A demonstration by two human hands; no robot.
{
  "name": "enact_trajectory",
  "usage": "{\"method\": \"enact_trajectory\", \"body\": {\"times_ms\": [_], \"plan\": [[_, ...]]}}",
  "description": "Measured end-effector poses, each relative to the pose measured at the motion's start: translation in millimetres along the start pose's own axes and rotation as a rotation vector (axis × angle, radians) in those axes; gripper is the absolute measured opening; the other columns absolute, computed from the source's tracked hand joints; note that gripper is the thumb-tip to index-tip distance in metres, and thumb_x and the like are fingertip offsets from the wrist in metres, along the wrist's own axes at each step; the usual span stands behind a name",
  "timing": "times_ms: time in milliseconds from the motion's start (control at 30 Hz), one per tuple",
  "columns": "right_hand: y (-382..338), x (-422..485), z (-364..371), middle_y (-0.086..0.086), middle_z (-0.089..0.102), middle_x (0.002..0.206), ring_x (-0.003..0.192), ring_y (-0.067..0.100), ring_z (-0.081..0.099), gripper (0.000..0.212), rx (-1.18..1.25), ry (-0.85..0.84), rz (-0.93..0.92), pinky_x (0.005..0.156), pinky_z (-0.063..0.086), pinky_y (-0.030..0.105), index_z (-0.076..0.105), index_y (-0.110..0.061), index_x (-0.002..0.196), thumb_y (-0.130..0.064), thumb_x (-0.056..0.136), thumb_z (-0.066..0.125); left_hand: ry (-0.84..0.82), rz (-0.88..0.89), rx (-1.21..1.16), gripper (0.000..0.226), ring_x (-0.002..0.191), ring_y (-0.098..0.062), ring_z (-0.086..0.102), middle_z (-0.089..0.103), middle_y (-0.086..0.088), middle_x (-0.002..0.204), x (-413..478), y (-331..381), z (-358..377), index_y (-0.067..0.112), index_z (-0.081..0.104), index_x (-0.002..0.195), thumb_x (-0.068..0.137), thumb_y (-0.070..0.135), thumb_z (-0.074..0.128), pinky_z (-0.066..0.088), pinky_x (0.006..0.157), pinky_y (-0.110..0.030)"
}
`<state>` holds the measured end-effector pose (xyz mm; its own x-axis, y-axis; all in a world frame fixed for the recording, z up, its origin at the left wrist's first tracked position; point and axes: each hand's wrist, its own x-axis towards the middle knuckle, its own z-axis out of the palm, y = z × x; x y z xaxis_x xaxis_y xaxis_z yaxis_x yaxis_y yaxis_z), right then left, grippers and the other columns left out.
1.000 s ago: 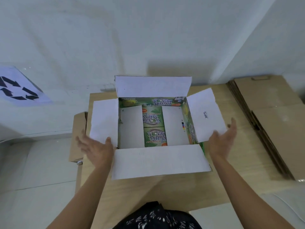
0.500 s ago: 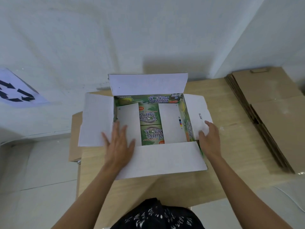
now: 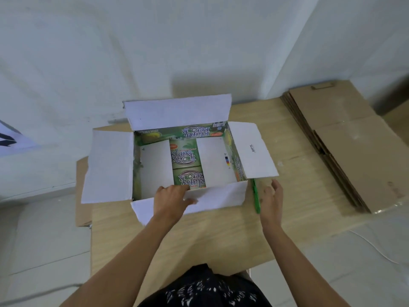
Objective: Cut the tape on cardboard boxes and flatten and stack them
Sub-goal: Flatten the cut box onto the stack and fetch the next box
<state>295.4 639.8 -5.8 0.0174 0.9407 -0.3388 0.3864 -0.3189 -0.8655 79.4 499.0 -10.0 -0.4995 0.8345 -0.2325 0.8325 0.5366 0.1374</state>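
An open cardboard box (image 3: 250,149), white inside with green "Klapa Kerok" print on its walls and floor, stands on a wooden table (image 3: 199,240). All of its top flaps are spread outward. My left hand (image 3: 170,200) grips the near flap (image 3: 221,196) at the rim, fingers curled over the edge and thumb on the flap. My right hand (image 3: 272,200) hovers open by the box's near right corner, beside a thin green strip (image 3: 255,196); whether that is a tool or the box's outer edge I cannot tell.
A stack of flattened brown boxes (image 3: 354,151) lies on the table's right end. Another brown cardboard piece (image 3: 83,191) sticks out past the table's left edge. A white wall stands close behind, with a recycling sign (image 3: 8,138) at far left.
My left hand slid right along the near flap and curled over its rim. My right hand came off the right flap and dropped beside the near right corner. The near flap folded further down.
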Motion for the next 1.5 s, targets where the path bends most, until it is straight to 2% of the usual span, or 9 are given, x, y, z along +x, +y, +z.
{"method": "enact_trajectory", "body": {"times_ms": [267, 433, 533, 733, 900, 1100, 1233, 1400, 1500], "plan": [[-26.6, -22.1, 27.8, -0.003, 0.051, 0.139, 0.124, 0.021, 0.053, 0.034, 0.335, -0.380, 0.169, 0.102, 0.045, 0.042, 0.044, -0.026, 0.138, -0.035, 0.106, 0.044, 0.129, -0.138, -0.394, 0.043, 0.074, -0.023, 0.063, 0.068, 0.002, 0.077, 22.0, -5.8, -67.5, 0.031, 0.073, 0.100, 0.080, 0.068, 0.070, 0.045, 0.062, -0.033], [-61.2, -38.7, 57.7, -0.011, 0.039, 0.154, 0.138, 0.009, 0.042, 0.080, 0.180, -0.701, 0.010, 0.111, 0.039, 0.041, 0.030, -0.033, 0.154, -0.059, 0.087, 0.065, 0.145, -0.234, -0.975, 0.034, 0.076, -0.010, 0.071, 0.075, 0.012, 0.079, 22.4, -10.9, -112.1, 0.030, 0.073, 0.088, 0.071, 0.056, 0.086, 0.056, 0.062, -0.030], [-88.9, -42.0, 67.4, -0.024, 0.047, 0.146, 0.133, 0.001, 0.046, 0.072, 0.157, -0.757, -0.155, 0.113, 0.039, 0.036, 0.036, -0.037, 0.151, -0.059, 0.088, 0.063, 0.248, -0.292, -1.351, 0.030, 0.080, -0.001, 0.072, 0.076, 0.016, 0.083, 20.0, -12.8, -130.5, 0.021, 0.074, 0.089, 0.076, 0.046, 0.085, 0.051, 0.067, -0.018], [-117.9, -44.7, 74.9, -0.018, 0.039, 0.146, 0.133, 0.001, 0.038, 0.084, -0.076, -0.697, -0.429, 0.108, 0.033, 0.022, 0.030, -0.029, 0.155, -0.053, 0.086, 0.070, 0.209, -0.429, -1.779, 0.096, 0.110, -0.022, 0.070, 0.076, 0.003, 0.114, 13.9, -27.4, -116.6, 0.030, 0.076, 0.112, 0.055, 0.103, 0.050, 0.049, 0.104, -0.047], [-125.0, -47.8, 79.5, -0.026, 0.054, 0.123, 0.112, -0.001, 0.055, 0.068, -0.102, -0.678, -0.417, 0.090, 0.043, 0.009, 0.043, -0.029, 0.140, -0.037, 0.083, 0.080, 0.261, -0.450, -1.907, 0.091, 0.110, -0.025, 0.071, 0.074, -0.004, 0.119, 3.6, -22.8, -108.3, 0.028, 0.077, 0.115, 0.058, 0.097, 0.056, 0.051, 0.103, -0.049], [-152.7, -66.6, 78.3, -0.016, 0.067, 0.100, 0.090, -0.004, 0.064, 0.048, 0.002, -0.448, -0.569, 0.077, 0.055, 0.022, 0.052, -0.034, 0.107, -0.032, 0.074, 0.086, 0.488, -0.646, -1.927, 0.055, 0.075, -0.014, 0.071, 0.074, 0.009, 0.078, 1.2, -21.6, -124.2, 0.018, 0.072, 0.094, 0.096, 0.067, 0.048, 0.055, 0.075, -0.033], [-184.4, -83.2, 73.5, -0.013, 0.072, 0.103, 0.088, 0.004, 0.069, 0.039, -0.096, -0.243, -0.829, 0.080, 0.057, 0.036, 0.058, -0.027, 0.117, -0.031, 0.084, 0.078, 0.601, -0.632, -1.922, 0.069, 0.100, -0.016, 0.061, 0.065, 0.005, 0.109, 7.8, -37.1, -135.9, 0.014, 0.055, 0.136, 0.093, 0.067, 0.043, 0.050, 0.100, -0.042], [-203.1, -77.9, 50.1, -0.010, 0.067, 0.097, 0.077, 0.015, 0.060, 0.039, -0.413, 0.026, -1.263, 0.058, 0.048, 0.031, 0.059, -0.029, 0.119, -0.020, 0.085, 0.076, 0.942, -0.622, -1.977, 0.044, 0.097, 0.003, 0.065, 0.071, 0.020, 0.108, -3.3, -88.9, -172.0, 0.028, 0.062, 0.123, 0.104, 0.057, 0.035, 0.047, 0.087, -0.021], [-186.4, -65.0, 44.0, -0.009, 0.065, 0.085, 0.070, 0.020, 0.060, 0.030, -0.535, -0.009, -1.377, 0.052, 0.047, 0.033, 0.065, -0.028, 0.109, -0.013, 0.085, 0.074, 1.090, -0.616, -1.831, 0.040, 0.118, -0.003, 0.061, 0.062, 0.013, 0.133, -20.4, -111.6, -184.5, 0.028, 0.056, 0.136, 0.105, 0.049, 0.040, 0.043, 0.098, -0.029]]}}
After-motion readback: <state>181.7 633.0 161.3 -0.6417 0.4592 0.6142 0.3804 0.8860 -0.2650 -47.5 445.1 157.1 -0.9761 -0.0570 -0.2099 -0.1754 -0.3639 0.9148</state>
